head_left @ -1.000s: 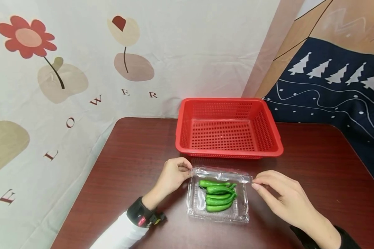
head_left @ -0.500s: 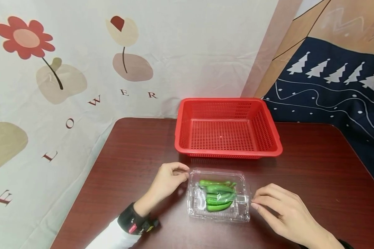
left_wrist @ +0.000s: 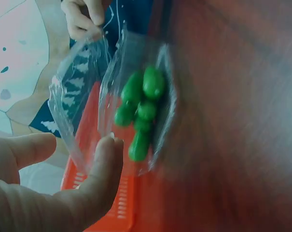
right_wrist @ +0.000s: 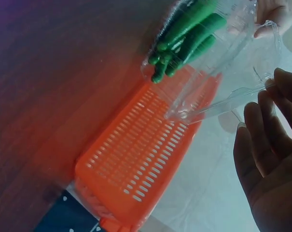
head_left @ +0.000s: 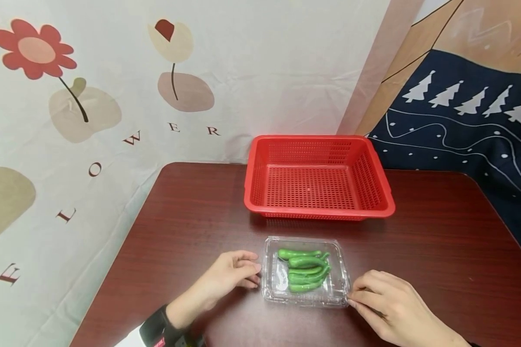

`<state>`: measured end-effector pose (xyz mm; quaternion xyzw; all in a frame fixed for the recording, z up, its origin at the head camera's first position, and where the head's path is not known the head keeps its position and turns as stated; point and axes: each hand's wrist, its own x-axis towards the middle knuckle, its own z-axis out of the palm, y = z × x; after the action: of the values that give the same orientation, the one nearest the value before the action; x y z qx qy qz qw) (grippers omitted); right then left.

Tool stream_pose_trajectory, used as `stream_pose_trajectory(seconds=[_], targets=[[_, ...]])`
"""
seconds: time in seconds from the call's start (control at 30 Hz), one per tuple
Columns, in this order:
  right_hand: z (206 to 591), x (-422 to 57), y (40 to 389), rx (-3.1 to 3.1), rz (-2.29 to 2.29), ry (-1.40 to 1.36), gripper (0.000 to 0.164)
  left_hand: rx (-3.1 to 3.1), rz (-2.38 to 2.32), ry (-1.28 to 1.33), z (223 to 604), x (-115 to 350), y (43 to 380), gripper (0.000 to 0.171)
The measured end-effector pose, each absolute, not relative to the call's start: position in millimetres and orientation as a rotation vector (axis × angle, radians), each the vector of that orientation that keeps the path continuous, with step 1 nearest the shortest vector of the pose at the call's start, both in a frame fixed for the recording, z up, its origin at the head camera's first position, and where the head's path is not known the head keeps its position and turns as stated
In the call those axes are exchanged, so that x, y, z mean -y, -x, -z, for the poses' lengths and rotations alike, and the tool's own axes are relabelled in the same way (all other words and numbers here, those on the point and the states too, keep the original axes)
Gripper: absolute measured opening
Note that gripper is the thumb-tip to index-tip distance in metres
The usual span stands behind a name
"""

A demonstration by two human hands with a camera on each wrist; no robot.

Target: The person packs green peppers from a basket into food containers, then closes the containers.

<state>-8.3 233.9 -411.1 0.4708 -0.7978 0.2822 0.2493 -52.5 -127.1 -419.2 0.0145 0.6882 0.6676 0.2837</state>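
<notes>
A clear plastic clamshell box [head_left: 303, 302] lies on the table with several green peppers [head_left: 306, 272] inside. Its hinged lid [right_wrist: 232, 100] stands partly raised in both wrist views; from the head view it lies over the peppers. My right hand [head_left: 386, 303] pinches the lid's edge near the box's front right corner, thumb against fingertips. Beside the left edge of the box is my left hand [head_left: 232, 272], fingers loosely extended and apart. In the left wrist view the thumb and a finger of that hand [left_wrist: 83, 198] have a gap between them; whether they touch the box is unclear.
Behind the box stands a red perforated plastic basket [head_left: 319, 212] with nothing in it. Both sit on a dark red-brown table [head_left: 191, 207]. A printed cloth [head_left: 265, 72] hangs behind the table's back edge, with a navy one [head_left: 451, 125] at the right.
The lid has swung forward and down over the peppers, its edge carried toward me by my right hand. My left hand has let go of the lid and moved back along the box's left side.
</notes>
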Motion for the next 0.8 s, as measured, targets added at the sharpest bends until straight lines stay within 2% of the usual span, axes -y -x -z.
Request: stream_pose_trajectory(seconds=[0.13,0.33,0.47,0.53,0.63,0.67,0.77,0.8], targets=[[417.2,-235.0,6.8,2.207,-0.74,-1.285,0.028,-1.72,-1.809,-0.011,421.6,127.1,44.5,0.049],[423.5,-232.3,5.3,2.214,-0.729,-1.278,0.029,-1.568,-1.871,0.036,428.9,125.1,38.1,0.032],[427.5,-231.6,3.7,2.239,-0.735,-1.259,0.027,-1.52,-1.896,0.062,433.3,124.3,37.3,0.028],[428.4,-233.1,1.7,2.29,-0.756,-1.229,0.023,-1.515,-1.903,0.077,434.6,123.8,37.5,0.028],[427.7,-237.2,-2.1,2.381,-0.824,-1.14,0.005,-1.517,-1.903,0.09,435.8,123.0,37.9,0.028],[427.1,-238.8,-3.3,2.408,-0.843,-1.093,0.006,-1.52,-1.902,0.091,436.0,122.8,37.9,0.028],[424.0,-241.6,-6.9,2.505,-0.939,-0.874,0.032,-1.528,-1.901,0.093,436.1,122.3,38.0,0.028],[423.3,-242.0,-7.7,2.538,-0.979,-0.791,0.035,-1.531,-1.9,0.094,436.1,122.2,38.0,0.028]])
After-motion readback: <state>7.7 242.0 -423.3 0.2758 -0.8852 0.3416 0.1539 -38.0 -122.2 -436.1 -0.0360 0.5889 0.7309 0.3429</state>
